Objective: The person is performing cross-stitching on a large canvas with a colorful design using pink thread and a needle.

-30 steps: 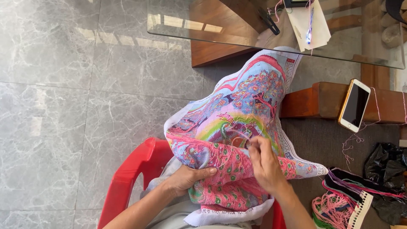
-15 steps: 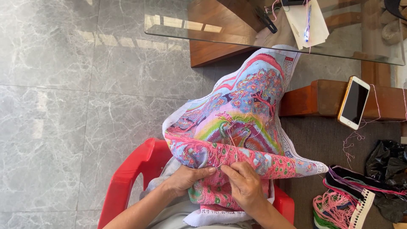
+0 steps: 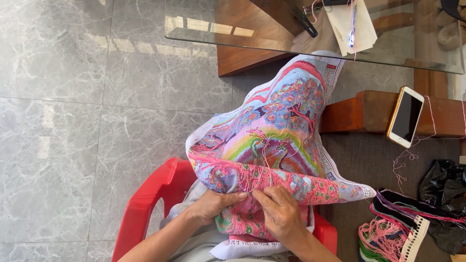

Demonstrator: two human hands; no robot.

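A large colourful cross-stitch cloth [image 3: 272, 131] with a pink tree and rainbow bands drapes over my lap and up toward the glass table. My left hand [image 3: 213, 204] grips the folded pink edge of the cloth from below. My right hand [image 3: 279, 213] rests on the cloth beside it, fingertips pinched at the fold where a thin pale thread [image 3: 266, 155] loops up over the stitching. A needle is too small to make out. The two hands almost touch at the fold.
I sit on a red plastic chair [image 3: 150, 204]. A glass tabletop [image 3: 233, 29] with wooden base holds papers [image 3: 352, 24]. A phone [image 3: 405, 116] lies on a wooden bench [image 3: 374, 111]. Thread bundles and an organiser [image 3: 393, 233] and a black bag [image 3: 444, 184] lie at right.
My right hand has moved down from the upper part of the cloth to the folded edge near my left hand, leaving the thread looped above. The left hand stays put.
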